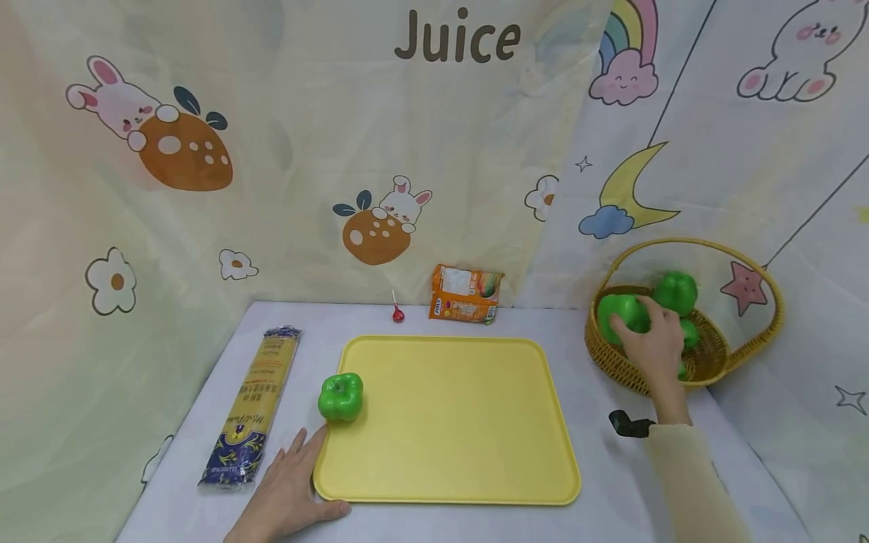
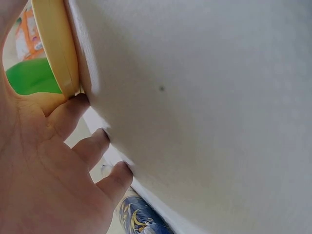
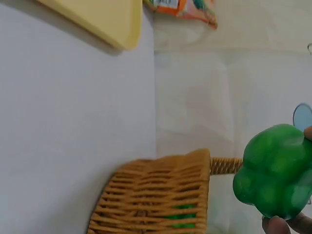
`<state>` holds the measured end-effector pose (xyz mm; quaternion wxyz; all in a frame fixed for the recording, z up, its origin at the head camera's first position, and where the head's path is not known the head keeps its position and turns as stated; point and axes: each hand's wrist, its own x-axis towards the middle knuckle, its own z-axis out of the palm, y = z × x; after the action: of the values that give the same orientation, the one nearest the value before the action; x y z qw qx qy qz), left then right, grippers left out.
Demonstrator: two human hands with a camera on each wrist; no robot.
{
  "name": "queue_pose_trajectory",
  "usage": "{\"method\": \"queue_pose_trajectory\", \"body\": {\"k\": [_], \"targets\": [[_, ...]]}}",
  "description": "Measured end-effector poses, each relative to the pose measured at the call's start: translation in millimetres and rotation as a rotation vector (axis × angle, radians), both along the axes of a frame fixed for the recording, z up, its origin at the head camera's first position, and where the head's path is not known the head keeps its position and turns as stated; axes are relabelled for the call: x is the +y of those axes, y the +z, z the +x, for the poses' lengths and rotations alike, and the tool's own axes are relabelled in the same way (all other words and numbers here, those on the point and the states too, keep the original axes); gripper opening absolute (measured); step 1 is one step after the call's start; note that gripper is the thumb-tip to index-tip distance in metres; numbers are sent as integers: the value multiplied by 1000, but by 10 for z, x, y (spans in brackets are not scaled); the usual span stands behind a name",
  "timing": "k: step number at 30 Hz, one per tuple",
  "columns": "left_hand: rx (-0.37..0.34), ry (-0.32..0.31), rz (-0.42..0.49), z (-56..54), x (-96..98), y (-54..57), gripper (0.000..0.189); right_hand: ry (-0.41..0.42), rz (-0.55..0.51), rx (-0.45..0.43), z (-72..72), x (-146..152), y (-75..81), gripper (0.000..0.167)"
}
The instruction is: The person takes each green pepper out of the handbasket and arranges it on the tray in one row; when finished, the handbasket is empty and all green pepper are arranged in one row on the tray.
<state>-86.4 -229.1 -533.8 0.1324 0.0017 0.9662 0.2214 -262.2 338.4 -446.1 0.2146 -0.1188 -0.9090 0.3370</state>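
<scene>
My right hand (image 1: 655, 343) grips a green bell pepper (image 1: 621, 315) at the left side of a wicker basket (image 1: 618, 371). In the right wrist view that bell pepper (image 3: 275, 170) is held between the thumb and fingers, above the basket's rim (image 3: 195, 161). Another green bell pepper (image 1: 676, 292) and smaller green items partly hidden by the hand lie in the basket. My left hand (image 1: 288, 483) rests with spread fingers at the lower left corner of a yellow tray (image 1: 448, 422), touching its edge. One green bell pepper (image 1: 341, 397) sits on the tray's left edge.
Left of the tray lies a long pasta packet (image 1: 251, 407). Behind the tray are a red lollipop (image 1: 397, 312) and an orange snack packet (image 1: 466, 294). The basket's tall handle (image 1: 692, 241) arches over its opening. A printed cloth hangs behind the table.
</scene>
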Motion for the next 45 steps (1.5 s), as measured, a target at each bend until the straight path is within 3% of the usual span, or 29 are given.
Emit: {"method": "queue_pose_trajectory", "body": {"k": [6,16,22,31,36,45], "targets": [[-7,-1,-11,-20,1,-1,143,60,30,154,78,-197,-67,59],[1,-1,-5,-11,-5,-17,143,132,68,271,164,-375,-154,54],[2,0,-9,-20,-11,3,144,193,37,289,199,-510,-148,54],[-57,25,3,-29,8,-43,144,379,36,329,256,-701,-236,55],[-77,31,9,-35,21,-50,144,418,33,281,282,-789,-272,57],[-54,24,0,-24,20,-32,144,457,-49,61,327,-946,-346,74]]}}
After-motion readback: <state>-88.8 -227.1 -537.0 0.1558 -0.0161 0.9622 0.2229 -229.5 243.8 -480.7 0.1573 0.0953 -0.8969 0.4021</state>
